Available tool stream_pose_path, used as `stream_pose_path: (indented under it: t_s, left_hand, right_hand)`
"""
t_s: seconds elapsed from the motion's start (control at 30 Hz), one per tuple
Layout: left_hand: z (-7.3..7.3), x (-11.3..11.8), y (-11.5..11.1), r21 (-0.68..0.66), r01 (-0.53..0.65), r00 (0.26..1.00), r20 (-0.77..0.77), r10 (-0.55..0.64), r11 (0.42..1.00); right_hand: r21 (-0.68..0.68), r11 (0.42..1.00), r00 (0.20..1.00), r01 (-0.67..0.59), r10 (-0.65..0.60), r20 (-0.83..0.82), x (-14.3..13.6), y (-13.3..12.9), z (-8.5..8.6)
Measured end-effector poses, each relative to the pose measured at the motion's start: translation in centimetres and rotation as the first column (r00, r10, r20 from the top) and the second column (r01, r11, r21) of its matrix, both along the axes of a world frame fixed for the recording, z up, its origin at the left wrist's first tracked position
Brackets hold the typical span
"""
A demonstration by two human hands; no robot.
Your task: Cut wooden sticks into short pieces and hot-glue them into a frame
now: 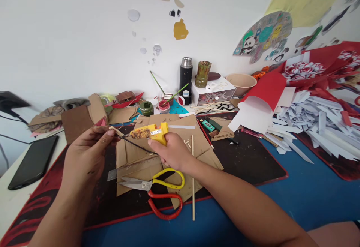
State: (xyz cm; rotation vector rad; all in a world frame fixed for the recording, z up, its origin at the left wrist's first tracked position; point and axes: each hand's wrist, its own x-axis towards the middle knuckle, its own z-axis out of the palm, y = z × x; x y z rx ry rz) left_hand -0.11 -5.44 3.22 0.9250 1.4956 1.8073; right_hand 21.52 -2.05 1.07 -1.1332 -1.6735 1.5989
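My right hand (173, 150) is wrapped round the handle of a yellow hot glue gun (149, 132), stained brown near its nozzle. A translucent glue stick (182, 127) sticks out of its back end. The nozzle points left, at or very close to a small wooden stick piece (116, 130) pinched in my left hand (90, 149). Whether nozzle and wood touch I cannot tell. Below the gun lie cardboard sheets (123, 187), a clear ruler (135, 167) and scissors (146, 184) with one yellow and one red handle. A thin wooden stick (193, 194) lies right of the scissors.
A black phone (33, 162) lies at the left. Paint jars (146, 108), a black thermos (186, 76) and a white box (213, 94) stand along the wall. Folded white paper strips (312, 116) and red paper (264, 86) are heaped at the right. A utility knife (215, 124) lies on the mat.
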Motion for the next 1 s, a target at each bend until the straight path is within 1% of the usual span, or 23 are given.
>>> stream_pose_path:
  t_s: [0.07,0.13,0.27,0.33,0.47,0.53,0.6,0.63,0.7,0.73,0.8,0.87,0.9,0.97,1.0]
  left_hand:
    - [0.2,-0.1,-0.1,-0.003,-0.011,1.0,-0.006,0.011,1.0]
    - [0.5,-0.6,-0.1,0.009,-0.046,0.999,-0.001,0.046,0.999]
    - [1.6,-2.1,-0.1,0.127,-0.175,0.984,0.05,0.17,0.976]
    - [2.2,-2.7,-0.2,0.179,-0.217,0.976,0.069,0.208,0.96]
    - [3.0,-3.0,-0.6,0.199,-0.248,0.967,0.114,0.228,0.948]
    - [3.3,-2.7,-1.0,0.22,-0.225,0.971,0.13,0.201,0.949]
    - [3.8,-2.1,-1.5,0.251,-0.173,0.981,0.125,0.146,0.952]
    - [4.0,-1.8,-1.8,0.265,-0.144,0.987,0.112,0.117,0.954]
    - [4.6,-1.1,-2.6,0.267,-0.094,0.994,0.08,0.075,0.959]
    - [4.8,-0.7,-3.1,0.271,-0.107,0.993,0.076,0.09,0.957]
    - [5.2,-0.1,-4.0,0.252,-0.072,0.997,0.026,0.068,0.965]
    - [5.3,0.4,-4.9,0.246,-0.036,0.998,-0.044,0.049,0.969]
    - [5.2,0.6,-5.3,0.227,-0.002,0.996,-0.09,0.023,0.974]
    - [5.1,1.0,-5.7,0.181,0.052,0.985,-0.17,-0.021,0.982]
    - [4.9,1.2,-5.8,0.163,0.075,0.98,-0.194,-0.043,0.984]
  right_hand:
    - [-0.003,1.0,1.0,-0.005,0.005,-0.006,0.0,0.0,-0.1]
    - [-0.011,1.0,1.0,-0.014,0.014,-0.013,-0.1,0.0,-0.3]
    - [-0.013,0.996,0.996,-0.085,0.085,-0.013,-0.1,-0.2,-0.8]
    - [-0.015,0.991,0.991,-0.132,0.131,-0.03,-0.4,-0.4,-1.0]
    - [-0.115,0.971,0.976,-0.208,0.2,-0.083,-1.4,-0.8,-1.1]
    - [-0.157,0.946,0.957,-0.284,0.269,-0.11,-2.2,-1.0,-0.7]
    - [-0.21,0.913,0.935,-0.351,0.331,-0.124,-3.2,-1.2,0.0]
    - [-0.247,0.893,0.927,-0.375,0.357,-0.118,-3.7,-1.4,0.4]
    - [-0.317,0.867,0.922,-0.384,0.379,-0.082,-5.1,-1.8,0.9]
    - [-0.333,0.846,0.906,-0.416,0.419,-0.068,-5.8,-2.0,1.1]
    - [-0.376,0.774,0.854,-0.51,0.507,-0.114,-7.6,-2.4,1.1]
    - [-0.425,0.714,0.826,-0.556,0.53,-0.192,-9.5,-2.9,0.9]
    - [-0.434,0.695,0.815,-0.573,0.54,-0.21,-10.4,-3.1,0.7]
    - [-0.407,0.683,0.788,-0.607,0.582,-0.2,-12.2,-3.5,0.3]
    - [-0.35,0.724,0.798,-0.594,0.585,-0.143,-13.0,-3.6,0.0]
